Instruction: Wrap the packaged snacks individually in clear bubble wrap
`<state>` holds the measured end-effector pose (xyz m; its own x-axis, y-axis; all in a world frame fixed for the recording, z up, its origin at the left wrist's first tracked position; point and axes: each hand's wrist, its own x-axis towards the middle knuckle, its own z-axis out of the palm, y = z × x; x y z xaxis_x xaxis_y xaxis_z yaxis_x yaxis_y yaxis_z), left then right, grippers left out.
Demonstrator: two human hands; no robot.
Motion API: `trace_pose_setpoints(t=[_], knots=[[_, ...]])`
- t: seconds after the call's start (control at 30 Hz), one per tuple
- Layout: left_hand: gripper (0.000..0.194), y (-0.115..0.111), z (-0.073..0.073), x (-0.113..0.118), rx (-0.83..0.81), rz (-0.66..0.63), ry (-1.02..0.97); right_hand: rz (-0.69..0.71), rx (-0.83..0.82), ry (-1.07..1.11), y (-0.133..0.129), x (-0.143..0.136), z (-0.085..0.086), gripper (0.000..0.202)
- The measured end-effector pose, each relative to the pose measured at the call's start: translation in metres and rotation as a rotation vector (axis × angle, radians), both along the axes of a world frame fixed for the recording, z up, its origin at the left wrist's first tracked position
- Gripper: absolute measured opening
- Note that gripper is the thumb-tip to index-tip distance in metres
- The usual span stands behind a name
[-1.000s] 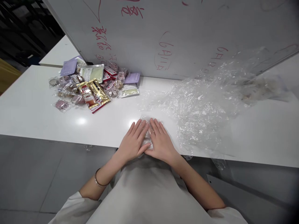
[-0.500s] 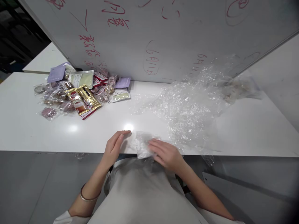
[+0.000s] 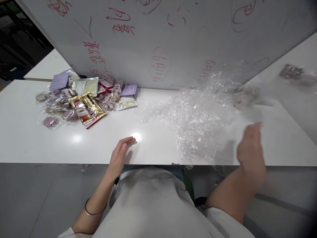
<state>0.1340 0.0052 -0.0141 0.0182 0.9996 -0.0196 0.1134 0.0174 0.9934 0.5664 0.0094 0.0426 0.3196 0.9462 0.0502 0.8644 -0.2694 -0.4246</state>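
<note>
At the near edge of the table (image 3: 153, 140), we see our left hand (image 3: 119, 155) resting with its fingers drawn together, lightly bent, the thumb lying beside them, and nothing held. Off to the right, our right hand (image 3: 251, 152) is raised over the same edge and smeared by motion; we cannot tell whether its fingers are apart or closed, and we make out nothing in them. We judge this to be a quick sweep of the right arm while the left idles

Beyond the right hand, well apart from it and towards the far right, a bundle (image 3: 291, 71) in clear wrapping shows blurred; we cannot tell whether it touches anything. The crumpled film (image 3: 198, 122) lies between our hands, farther in and nearer the right one, with a clear bag (image 3: 247, 94) at its far right end. The packets (image 3: 85, 86) are heaped beyond and to the left of our left hand, against the foot of the board (image 3: 185, 36). Any fresh grasp, we judge, calls for steadying the right hand and spreading the left
</note>
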Motion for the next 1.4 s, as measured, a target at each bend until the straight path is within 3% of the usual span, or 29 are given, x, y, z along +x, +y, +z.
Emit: trace_pose_setpoints(t=[0.03,0.1,0.33,0.47,0.6,0.7,0.77,0.83,0.9,0.97,1.03,1.1,1.23,1.4], knots=[[0.038,0.0,0.001,0.0,-0.004,0.002,0.012,-0.075,0.009,0.019,0.006,-0.013,-0.001,0.083],[0.038,0.0,0.003,0.001,-0.005,-0.005,0.058,-0.092,-0.052,0.022,0.016,-0.04,-0.002,0.086],[0.029,0.004,0.011,0.003,0.049,-0.051,0.197,0.231,-0.153,-0.177,0.035,-0.099,-0.02,0.075],[0.025,0.011,0.011,0.003,0.063,-0.047,0.228,0.208,-0.077,-0.214,0.048,-0.113,-0.032,0.054],[0.023,0.016,0.01,0.006,0.057,-0.037,0.246,0.151,-0.015,-0.148,0.058,-0.12,-0.028,0.044],[0.025,0.017,0.012,0.012,0.009,-0.031,0.176,0.105,0.18,-0.256,0.057,-0.129,-0.021,0.044],[0.029,0.019,0.016,0.02,-0.102,-0.065,0.02,0.114,0.311,-0.321,0.052,-0.142,-0.018,0.043],[0.04,0.023,0.02,0.032,-0.242,-0.147,-0.224,0.234,0.367,-0.335,0.044,-0.159,-0.016,0.04],[0.051,0.028,0.023,0.044,-0.345,-0.196,-0.449,0.467,0.352,-0.347,0.036,-0.176,-0.017,0.039],[0.051,0.035,0.022,0.053,-0.373,-0.139,-0.552,0.715,0.304,-0.349,0.03,-0.188,-0.019,0.042],[0.044,0.04,0.021,0.055,-0.341,-0.031,-0.52,0.882,0.245,-0.297,0.027,-0.191,-0.021,0.043],[0.039,0.042,0.02,0.052,-0.266,0.059,-0.405,0.93,0.188,-0.22,0.027,-0.184,-0.021,0.045],[0.044,0.039,0.026,0.043,-0.132,0.135,-0.152,0.821,0.147,-0.155,0.032,-0.157,-0.013,0.045],[0.045,0.033,0.03,0.04,-0.051,0.231,-0.014,0.619,0.256,-0.338,0.035,-0.137,0.001,0.04]])
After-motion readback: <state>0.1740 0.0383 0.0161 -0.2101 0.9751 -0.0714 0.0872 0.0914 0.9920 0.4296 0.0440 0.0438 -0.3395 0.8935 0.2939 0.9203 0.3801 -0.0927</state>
